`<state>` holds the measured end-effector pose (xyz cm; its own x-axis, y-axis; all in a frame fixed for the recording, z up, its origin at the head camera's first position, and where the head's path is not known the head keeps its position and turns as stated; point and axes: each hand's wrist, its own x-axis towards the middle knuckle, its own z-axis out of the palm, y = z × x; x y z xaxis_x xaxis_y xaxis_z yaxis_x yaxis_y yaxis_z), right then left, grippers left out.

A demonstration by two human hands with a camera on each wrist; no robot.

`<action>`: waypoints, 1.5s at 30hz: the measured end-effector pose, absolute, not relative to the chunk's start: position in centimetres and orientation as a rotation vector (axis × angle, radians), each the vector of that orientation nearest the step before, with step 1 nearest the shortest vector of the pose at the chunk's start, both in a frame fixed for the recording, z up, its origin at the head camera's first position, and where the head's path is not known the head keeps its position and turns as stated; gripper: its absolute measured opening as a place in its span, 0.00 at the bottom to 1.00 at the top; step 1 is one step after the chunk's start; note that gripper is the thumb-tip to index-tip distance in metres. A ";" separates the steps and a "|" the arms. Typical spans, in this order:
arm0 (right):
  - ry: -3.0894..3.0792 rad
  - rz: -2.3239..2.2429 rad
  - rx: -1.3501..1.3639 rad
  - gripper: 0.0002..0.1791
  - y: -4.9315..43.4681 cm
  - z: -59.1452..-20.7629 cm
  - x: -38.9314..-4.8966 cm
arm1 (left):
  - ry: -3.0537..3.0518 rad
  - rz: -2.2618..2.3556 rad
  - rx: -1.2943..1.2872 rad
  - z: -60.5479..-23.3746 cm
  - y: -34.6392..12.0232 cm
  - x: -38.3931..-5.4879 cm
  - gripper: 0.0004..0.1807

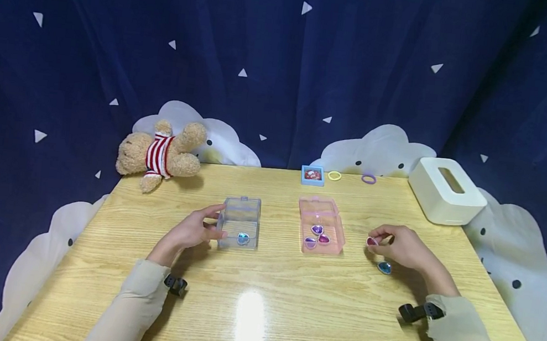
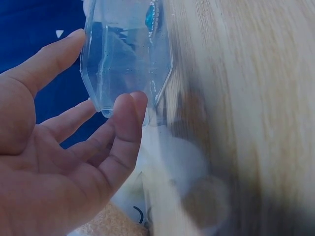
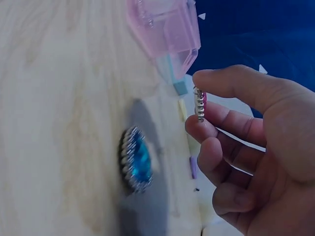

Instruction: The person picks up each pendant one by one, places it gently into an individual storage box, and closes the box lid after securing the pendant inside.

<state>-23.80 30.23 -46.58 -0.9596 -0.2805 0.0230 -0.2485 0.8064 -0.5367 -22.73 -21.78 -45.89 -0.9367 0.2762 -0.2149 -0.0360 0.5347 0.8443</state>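
Note:
My left hand (image 1: 195,229) rests by the left side of a clear blue plastic box (image 1: 240,225), thumb and fingers spread along it and loosely bent; in the left wrist view the fingertips (image 2: 132,105) are right at its wall. One blue gem (image 1: 243,238) with a silver beaded rim lies in this box. My right hand (image 1: 403,246) pinches a pinkish-red gem (image 3: 200,104) between thumb and fingers above the table. Below that hand, a blue teardrop gem (image 3: 140,160) lies on the wood. An open pink box (image 1: 333,246) holds purple and pink gems (image 1: 317,229).
A teddy bear (image 1: 160,153) in a striped top lies at the back left. Along the back edge are a small blue frame (image 1: 312,182), a yellow ring (image 1: 334,175) and a purple ring (image 1: 369,179). A white tissue box (image 1: 443,194) stands at the back right.

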 end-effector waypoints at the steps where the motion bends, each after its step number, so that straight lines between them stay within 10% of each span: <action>1: 2.935 -0.855 -0.436 0.14 30.1 -46.4 -23.9 | 2.452 1.364 0.195 -45.9 -21.8 -22.7 0.44; 45: 2.763 -0.953 -0.931 0.15 13.7 -42.7 -26.7 | 2.447 1.389 0.213 -46.0 -21.6 -22.7 0.45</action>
<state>-26.72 13.69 -42.66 -0.8132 -0.5690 0.1218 -0.5231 0.6232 -0.5814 -22.68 -21.63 -45.96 -0.9381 0.2824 -0.2007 -0.0276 0.5166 0.8558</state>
